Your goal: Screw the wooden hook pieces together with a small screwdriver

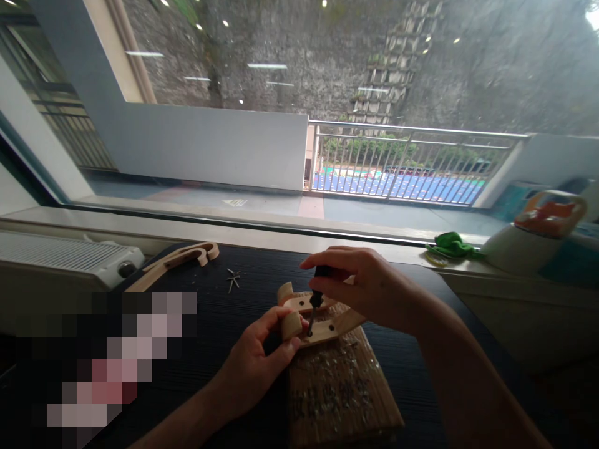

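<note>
A cardboard sheet (pixel 341 386) strewn with shavings lies toward the tabletop's (pixel 219 330) near edge. On its far end rests the wooden piece (pixel 327 329), its left end pinched in the left hand (pixel 255 365). The right hand (pixel 369 287) is closed around a screwdriver (pixel 314 305), tip down on the piece. Loose screws (pixel 233 279) and a second wooden part (pixel 182 257) lie near the far left corner.

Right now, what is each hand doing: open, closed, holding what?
Left hand: closed on the wooden piece.
Right hand: closed on the screwdriver, tip down on that piece.
</note>
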Action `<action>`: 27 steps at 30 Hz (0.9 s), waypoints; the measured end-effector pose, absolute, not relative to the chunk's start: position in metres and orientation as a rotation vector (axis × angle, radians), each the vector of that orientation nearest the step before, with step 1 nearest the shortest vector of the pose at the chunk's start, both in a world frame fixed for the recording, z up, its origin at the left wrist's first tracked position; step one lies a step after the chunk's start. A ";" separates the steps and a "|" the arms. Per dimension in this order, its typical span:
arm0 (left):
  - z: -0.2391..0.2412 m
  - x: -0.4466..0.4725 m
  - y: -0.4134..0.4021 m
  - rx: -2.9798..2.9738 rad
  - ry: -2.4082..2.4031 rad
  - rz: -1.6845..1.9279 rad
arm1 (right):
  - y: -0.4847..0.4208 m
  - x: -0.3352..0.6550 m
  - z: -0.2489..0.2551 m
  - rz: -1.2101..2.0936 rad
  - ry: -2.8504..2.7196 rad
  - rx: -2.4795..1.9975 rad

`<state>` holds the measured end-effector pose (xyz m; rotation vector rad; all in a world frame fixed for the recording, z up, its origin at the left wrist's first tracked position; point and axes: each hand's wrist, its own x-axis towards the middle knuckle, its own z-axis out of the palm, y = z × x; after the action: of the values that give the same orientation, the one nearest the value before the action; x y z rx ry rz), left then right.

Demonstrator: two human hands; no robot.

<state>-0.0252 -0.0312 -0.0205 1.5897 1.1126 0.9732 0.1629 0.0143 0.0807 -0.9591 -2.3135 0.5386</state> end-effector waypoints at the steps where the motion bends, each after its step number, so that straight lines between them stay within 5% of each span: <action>1: -0.021 -0.025 -0.031 1.587 1.109 0.974 | 0.014 0.162 0.081 0.529 -2.310 -0.956; 27: -0.020 -0.026 -0.031 1.624 1.103 0.981 | 0.010 0.167 0.083 0.754 -2.310 -1.004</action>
<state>-0.0261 -0.0305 -0.0202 1.6242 1.1029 0.9811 0.1674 0.0100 0.0835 -1.0042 -2.3098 0.7539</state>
